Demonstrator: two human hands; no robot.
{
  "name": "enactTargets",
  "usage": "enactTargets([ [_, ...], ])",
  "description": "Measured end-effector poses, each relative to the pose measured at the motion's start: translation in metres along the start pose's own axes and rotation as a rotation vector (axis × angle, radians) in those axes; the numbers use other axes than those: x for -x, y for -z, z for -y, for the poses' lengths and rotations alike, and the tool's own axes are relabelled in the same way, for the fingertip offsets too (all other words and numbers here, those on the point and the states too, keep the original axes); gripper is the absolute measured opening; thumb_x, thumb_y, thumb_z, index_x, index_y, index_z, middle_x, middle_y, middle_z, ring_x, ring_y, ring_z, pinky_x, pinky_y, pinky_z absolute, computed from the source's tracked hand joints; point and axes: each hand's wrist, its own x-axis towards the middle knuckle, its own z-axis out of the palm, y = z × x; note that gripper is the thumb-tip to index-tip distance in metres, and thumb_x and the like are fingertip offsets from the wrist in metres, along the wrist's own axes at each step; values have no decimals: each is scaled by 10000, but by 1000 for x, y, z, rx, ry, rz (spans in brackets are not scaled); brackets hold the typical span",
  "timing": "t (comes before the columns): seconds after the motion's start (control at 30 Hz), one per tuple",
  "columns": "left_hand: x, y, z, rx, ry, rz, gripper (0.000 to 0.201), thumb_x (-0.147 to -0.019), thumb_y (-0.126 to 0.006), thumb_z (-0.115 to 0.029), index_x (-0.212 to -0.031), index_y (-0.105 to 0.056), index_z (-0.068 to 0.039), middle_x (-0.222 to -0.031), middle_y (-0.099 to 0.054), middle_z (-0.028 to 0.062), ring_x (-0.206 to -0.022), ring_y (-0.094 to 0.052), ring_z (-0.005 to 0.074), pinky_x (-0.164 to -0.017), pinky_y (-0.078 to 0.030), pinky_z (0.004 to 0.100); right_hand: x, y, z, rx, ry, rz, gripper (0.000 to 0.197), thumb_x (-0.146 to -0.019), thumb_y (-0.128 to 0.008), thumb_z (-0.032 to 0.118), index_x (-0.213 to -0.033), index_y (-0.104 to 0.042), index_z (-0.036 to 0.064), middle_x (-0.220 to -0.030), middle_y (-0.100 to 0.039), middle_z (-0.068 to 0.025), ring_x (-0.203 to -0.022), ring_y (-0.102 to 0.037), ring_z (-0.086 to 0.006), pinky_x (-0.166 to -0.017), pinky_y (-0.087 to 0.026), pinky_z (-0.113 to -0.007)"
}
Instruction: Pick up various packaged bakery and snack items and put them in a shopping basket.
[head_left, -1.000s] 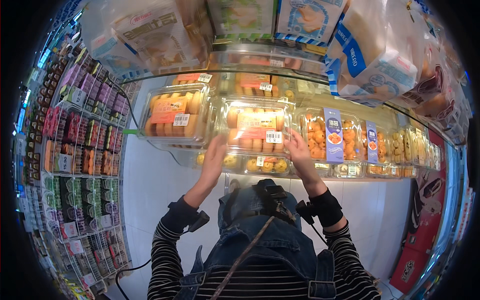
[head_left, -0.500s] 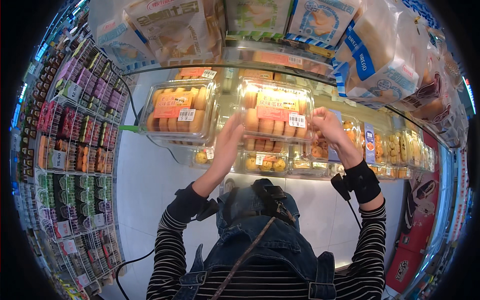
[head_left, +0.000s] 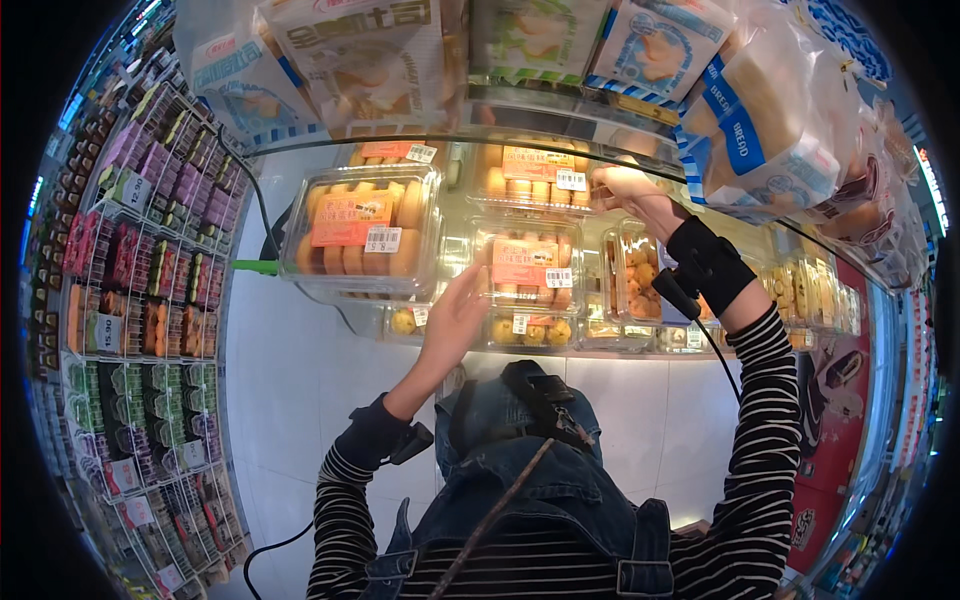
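A clear plastic box of small oblong cakes [head_left: 515,190], with an orange label, sits at the back of the display below the glass shelf. My right hand [head_left: 635,190] is at its right edge, the fingers bent against the corner. Nearer to me stands a second cake box [head_left: 525,285] with a similar orange label. Along its left side my left hand [head_left: 457,312] is held with fingers stretched out, gripping nothing. To the left, a larger-looking cake box [head_left: 365,255] rests on top of other boxes.
Bagged bread loaves [head_left: 765,130] fill the glass shelf [head_left: 590,157] above my hands. More clear pastry boxes [head_left: 640,270] line the display on the right. A wire rack [head_left: 150,330] with colourful packs stands at the left. A green strip [head_left: 255,267] sticks out beside the left boxes.
The upper cake box has gone from between my hands to the back, uncovering the box beneath. My right hand has moved forward with it; my left hand has dropped slightly nearer to me.
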Motion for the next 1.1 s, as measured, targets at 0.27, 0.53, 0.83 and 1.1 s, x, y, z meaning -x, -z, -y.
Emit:
enactTargets([
  [0.27,9,17,12,-106,16,6,446,-793,-478,-46,-1214,-338,-10,-1247,-362,111,-1170,-322,179,-966,-253,323,-22,3,-5,-41,284,342,287,-759,-538,226,-938,-535,1,-873,-557,-99,-791,-546,-178,-647,-453,-283],
  [0.53,4,18,14,-90,24,14,452,-791,-487,-49,-1219,-341,-30,-1256,-354,103,-1174,-315,178,-973,-243,326,-88,29,-37,-179,137,333,184,-803,-476,199,-877,-536,42,-834,-538,-36,-750,-520,-125,-640,-418,-228],
  [0.83,6,23,19,-116,55,10,457,-789,-488,-44,-1219,-335,-22,-1259,-344,119,-1176,-311,190,-975,-245,322,-79,18,-28,-71,134,263,180,-801,-478,200,-867,-542,45,-821,-539,-32,-739,-515,-123,-635,-415,-229],
  [1.1,10,24,16,-84,58,34,461,-789,-496,-48,-1220,-332,-27,-1255,-345,117,-1178,-304,188,-978,-235,320,-71,16,-21,-65,160,245,176,-800,-479,201,-858,-546,48,-809,-539,-28,-729,-510,-122,-631,-413,-229],
])
